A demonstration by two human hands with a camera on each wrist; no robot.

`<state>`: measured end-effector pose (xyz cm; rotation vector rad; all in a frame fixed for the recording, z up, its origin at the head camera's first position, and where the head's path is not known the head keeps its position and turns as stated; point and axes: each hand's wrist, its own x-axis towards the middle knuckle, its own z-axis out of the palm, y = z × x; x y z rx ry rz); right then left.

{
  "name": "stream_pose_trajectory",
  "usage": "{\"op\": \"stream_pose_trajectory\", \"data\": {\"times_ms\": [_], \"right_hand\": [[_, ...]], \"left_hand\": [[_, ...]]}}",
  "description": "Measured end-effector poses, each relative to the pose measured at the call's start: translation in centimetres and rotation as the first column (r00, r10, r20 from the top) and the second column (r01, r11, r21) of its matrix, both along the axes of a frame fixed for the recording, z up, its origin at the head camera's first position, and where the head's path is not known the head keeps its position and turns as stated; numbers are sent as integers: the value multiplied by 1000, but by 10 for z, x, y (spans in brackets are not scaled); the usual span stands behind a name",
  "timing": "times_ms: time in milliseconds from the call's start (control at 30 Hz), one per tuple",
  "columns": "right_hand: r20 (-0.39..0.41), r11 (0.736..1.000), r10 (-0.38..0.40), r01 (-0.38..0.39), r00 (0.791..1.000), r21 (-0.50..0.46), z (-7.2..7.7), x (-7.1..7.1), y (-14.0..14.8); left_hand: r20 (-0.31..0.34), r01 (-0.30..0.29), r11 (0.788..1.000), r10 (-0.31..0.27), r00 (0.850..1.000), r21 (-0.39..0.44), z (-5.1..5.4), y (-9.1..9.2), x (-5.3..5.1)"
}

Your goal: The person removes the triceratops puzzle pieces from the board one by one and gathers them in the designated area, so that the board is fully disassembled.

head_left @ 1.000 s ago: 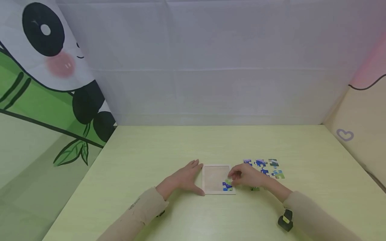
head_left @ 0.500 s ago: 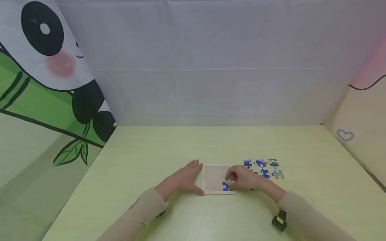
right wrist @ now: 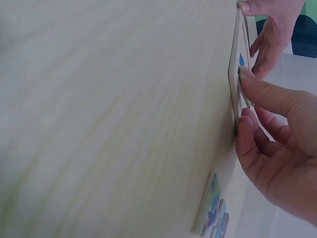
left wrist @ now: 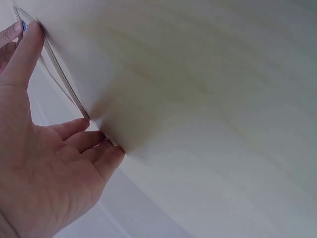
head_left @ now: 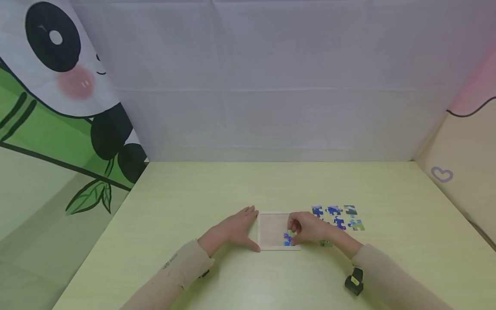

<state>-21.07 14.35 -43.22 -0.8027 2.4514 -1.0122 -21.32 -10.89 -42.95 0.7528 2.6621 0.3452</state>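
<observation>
A shallow square puzzle tray with a pale rim lies on the table. My left hand rests along its left side, thumb and fingers spread, touching the edge near both left corners. In the tray's lower right corner, blue-and-green jigsaw pieces show beside my right hand. The right thumb and curled fingers pinch at a piece there, mostly covered by the hand. In the right wrist view the right thumb presses next to a blue bit of piece, while the other fingers bend near the tray's rim.
Several loose jigsaw pieces lie in rows right of the tray, partly behind the right hand and forearm. A pale wood-grain table carries everything. A white cloth backdrop stands at the table's far edge.
My right hand has shifted slightly left, further over the tray's lower right corner and its pieces. The left hand has kept its hold position at the tray's side.
</observation>
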Motion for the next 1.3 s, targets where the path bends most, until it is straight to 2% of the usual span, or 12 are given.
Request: {"op": "stream_pose_trajectory", "data": {"times_ms": [200, 333, 567, 767, 1033, 1300], "right_hand": [[-4, 999, 6, -6, 1000, -54, -1, 1, -2], [-1, 999, 3, -3, 1000, -53, 0, 2, -4], [15, 996, 27, -26, 1000, -85, 7, -1, 2], [29, 994, 30, -27, 999, -105, 16, -5, 27], [56, 992, 3, 4, 998, -129, 32, 1, 76], [67, 997, -68, 71, 995, -40, 35, 12, 115]], "left_hand": [[8, 3, 1000, -3, 1000, 24, -1, -2, -2], [9, 1, 1000, -1, 1000, 25, -1, -3, -2], [2, 16, 999, -16, 1000, 32, 0, -4, -1], [16, 21, 999, -22, 1000, 50, 1, -4, -1], [21, 22, 999, -23, 1000, 42, 2, -4, -1], [40, 17, 998, -19, 999, 57, 1, -5, 0]]}}
